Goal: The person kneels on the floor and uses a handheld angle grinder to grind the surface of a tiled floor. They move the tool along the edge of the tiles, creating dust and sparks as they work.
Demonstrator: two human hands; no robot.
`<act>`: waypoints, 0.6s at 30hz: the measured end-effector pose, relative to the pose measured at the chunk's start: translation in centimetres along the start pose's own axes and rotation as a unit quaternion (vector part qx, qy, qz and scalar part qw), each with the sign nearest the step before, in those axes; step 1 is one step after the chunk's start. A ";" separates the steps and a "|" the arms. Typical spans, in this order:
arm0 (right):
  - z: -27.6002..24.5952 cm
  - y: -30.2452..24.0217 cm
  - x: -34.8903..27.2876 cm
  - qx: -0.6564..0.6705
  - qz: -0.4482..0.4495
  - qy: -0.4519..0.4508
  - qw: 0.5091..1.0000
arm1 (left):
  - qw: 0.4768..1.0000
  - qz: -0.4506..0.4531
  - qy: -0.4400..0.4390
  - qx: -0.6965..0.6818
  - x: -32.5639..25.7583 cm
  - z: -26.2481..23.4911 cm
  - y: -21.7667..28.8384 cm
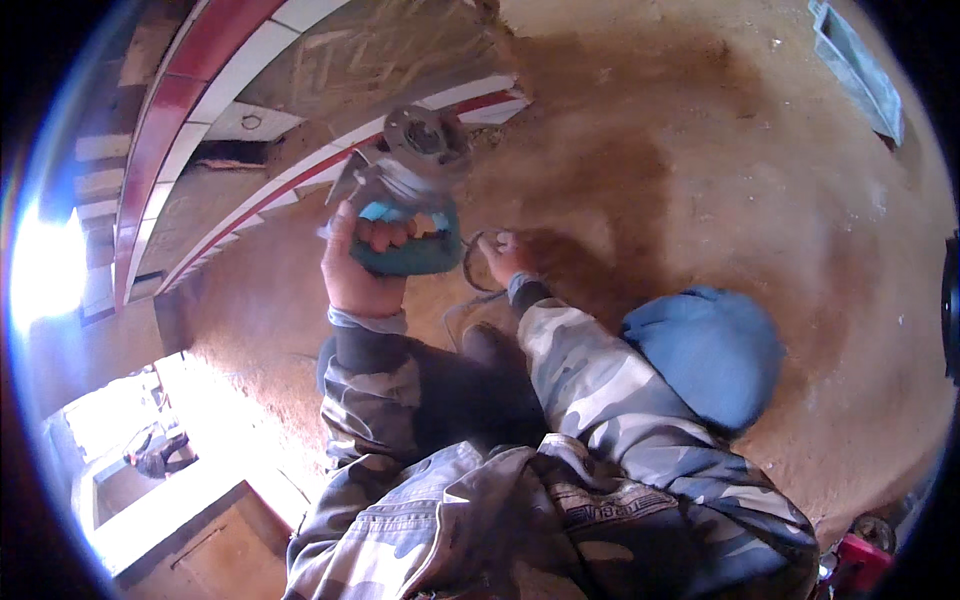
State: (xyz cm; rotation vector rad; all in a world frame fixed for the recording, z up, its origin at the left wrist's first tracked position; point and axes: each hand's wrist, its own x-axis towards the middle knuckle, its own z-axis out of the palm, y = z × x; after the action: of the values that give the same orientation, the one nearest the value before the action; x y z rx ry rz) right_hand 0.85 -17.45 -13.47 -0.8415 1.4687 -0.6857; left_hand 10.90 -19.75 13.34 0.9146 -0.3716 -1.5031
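Left hand (358,268) grips teal angle grinder (408,215) (disc-less); right hand (500,255) holds a ring (472,262).

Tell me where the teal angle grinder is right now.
In the head view, the angle grinder sits upper centre, gripped in the left hand, just left of the right hand, above the dirt floor.

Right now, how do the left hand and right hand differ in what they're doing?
The left hand is raised and wrapped in a full grip around the teal power tool; the right hand sits lower, near the dirt floor, with only its fingers on a thin curved ring. The left hand shows clearly, the right is partly blurred. Both come out of camouflage sleeves.
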 end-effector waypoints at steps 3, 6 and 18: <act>4.5 3.7 -0.2 -0.274 -0.089 0.083 0.954 | 0.998 0.042 0.026 0.042 -0.3 1.3 0.2; 7.6 3.2 -1.8 -0.296 -0.109 0.088 0.945 | 0.991 0.088 0.049 0.086 -0.9 1.5 0.5; 9.8 1.9 -1.0 0.064 0.006 -0.169 0.984 | 0.978 0.061 0.049 0.191 -3.8 0.8 -1.4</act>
State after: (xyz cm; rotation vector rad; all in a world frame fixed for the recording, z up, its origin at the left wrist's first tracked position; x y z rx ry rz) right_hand 10.39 -14.91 -15.27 -0.8053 1.1124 -0.5887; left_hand 8.99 -16.16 14.09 1.2407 -0.6469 -1.2899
